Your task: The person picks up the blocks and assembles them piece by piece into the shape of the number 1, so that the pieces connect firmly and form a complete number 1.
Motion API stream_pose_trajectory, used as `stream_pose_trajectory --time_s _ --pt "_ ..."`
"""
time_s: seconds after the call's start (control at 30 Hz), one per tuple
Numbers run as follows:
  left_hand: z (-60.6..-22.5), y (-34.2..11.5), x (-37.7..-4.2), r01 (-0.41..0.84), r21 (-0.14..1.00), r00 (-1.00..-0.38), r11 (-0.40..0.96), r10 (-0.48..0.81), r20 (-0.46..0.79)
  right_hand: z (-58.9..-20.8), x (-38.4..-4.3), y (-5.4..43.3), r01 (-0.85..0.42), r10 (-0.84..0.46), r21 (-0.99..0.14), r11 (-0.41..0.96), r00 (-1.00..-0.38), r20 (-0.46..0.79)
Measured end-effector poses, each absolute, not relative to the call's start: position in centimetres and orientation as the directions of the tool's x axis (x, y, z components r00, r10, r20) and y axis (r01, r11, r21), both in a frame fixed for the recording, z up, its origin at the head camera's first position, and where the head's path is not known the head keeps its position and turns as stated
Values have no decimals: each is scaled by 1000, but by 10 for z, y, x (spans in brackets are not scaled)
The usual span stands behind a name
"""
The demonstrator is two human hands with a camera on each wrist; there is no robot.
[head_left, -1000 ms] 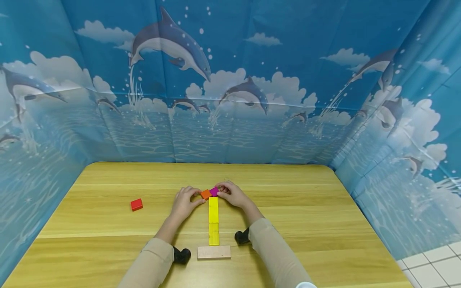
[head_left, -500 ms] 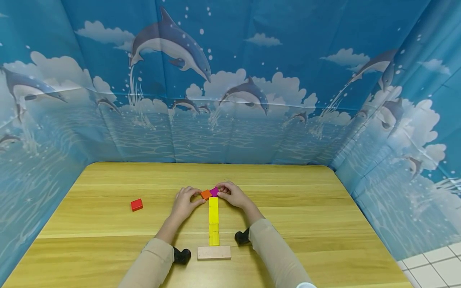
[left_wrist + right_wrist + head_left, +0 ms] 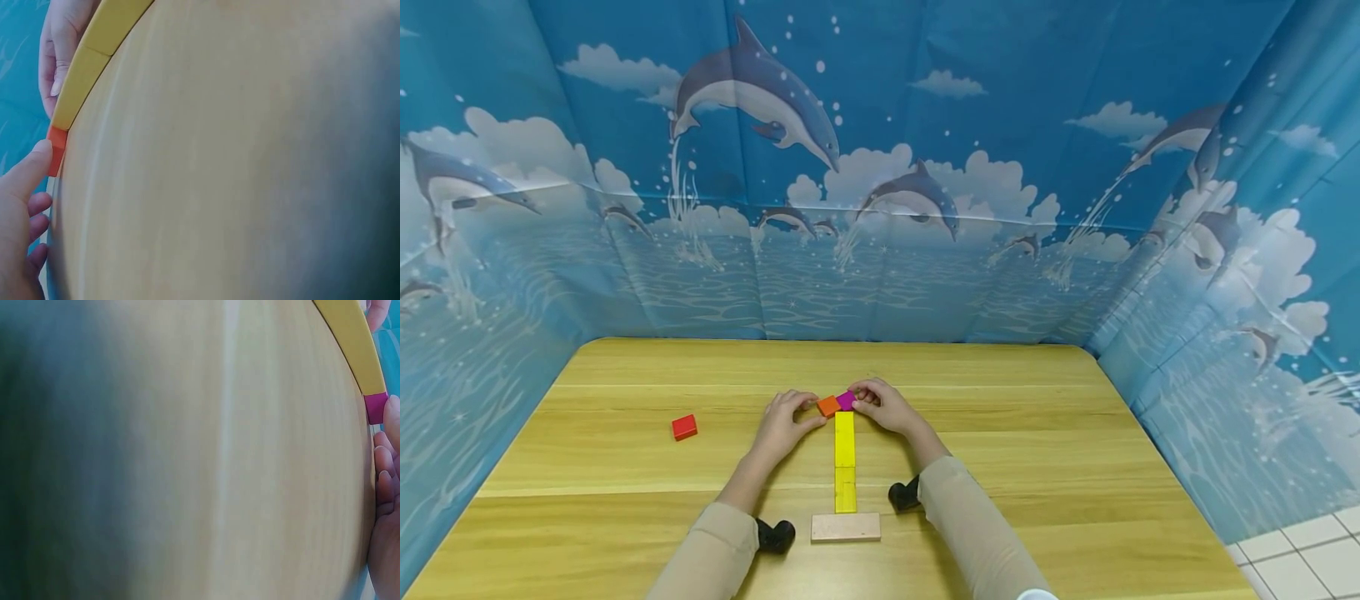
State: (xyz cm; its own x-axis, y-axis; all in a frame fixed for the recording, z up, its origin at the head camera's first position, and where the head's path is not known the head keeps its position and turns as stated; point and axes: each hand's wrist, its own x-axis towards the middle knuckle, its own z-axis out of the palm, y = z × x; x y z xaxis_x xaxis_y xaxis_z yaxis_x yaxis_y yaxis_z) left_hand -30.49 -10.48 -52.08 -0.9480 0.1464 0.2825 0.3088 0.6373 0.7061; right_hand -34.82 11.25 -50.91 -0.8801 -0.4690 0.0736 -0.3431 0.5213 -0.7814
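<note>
My left hand (image 3: 781, 427) pinches an orange block (image 3: 828, 406) between thumb and fingers. Against its right side lies a purple block (image 3: 846, 401), which my right hand (image 3: 887, 406) pinches from the right. Both small blocks are turned at an angle at the far end of two yellow blocks (image 3: 845, 438) laid end to end. In the left wrist view, the thumb presses the orange block (image 3: 57, 150) beside the yellow row. The right wrist view has the thumb on the purple block (image 3: 375, 408); the other fingers are partly cut off there.
A pale wooden block (image 3: 846, 527) lies crosswise at the near end of the yellow row. A red block (image 3: 684, 427) sits apart on the left of the wooden table (image 3: 1037, 433). Black wrist mounts (image 3: 777, 536) hang under both sleeves. A dolphin-print curtain (image 3: 880, 275) surrounds the table's back and sides.
Both hands keep their hold on the orange and purple blocks in nearly the same place. Only the left forearm has shifted very slightly to the left.
</note>
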Motion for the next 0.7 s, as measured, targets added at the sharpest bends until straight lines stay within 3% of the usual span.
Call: stream_pose_trajectory --time_s 0.27,0.7 --pt "-520 -120 -298 316 799 -948 511 133 289 -508 -347 113 -338 -469 -788 515 -880 71" --pt "-515 -156 -284 339 799 -927 496 31 374 -511 -347 114 -340 -470 -792 508 -879 76"
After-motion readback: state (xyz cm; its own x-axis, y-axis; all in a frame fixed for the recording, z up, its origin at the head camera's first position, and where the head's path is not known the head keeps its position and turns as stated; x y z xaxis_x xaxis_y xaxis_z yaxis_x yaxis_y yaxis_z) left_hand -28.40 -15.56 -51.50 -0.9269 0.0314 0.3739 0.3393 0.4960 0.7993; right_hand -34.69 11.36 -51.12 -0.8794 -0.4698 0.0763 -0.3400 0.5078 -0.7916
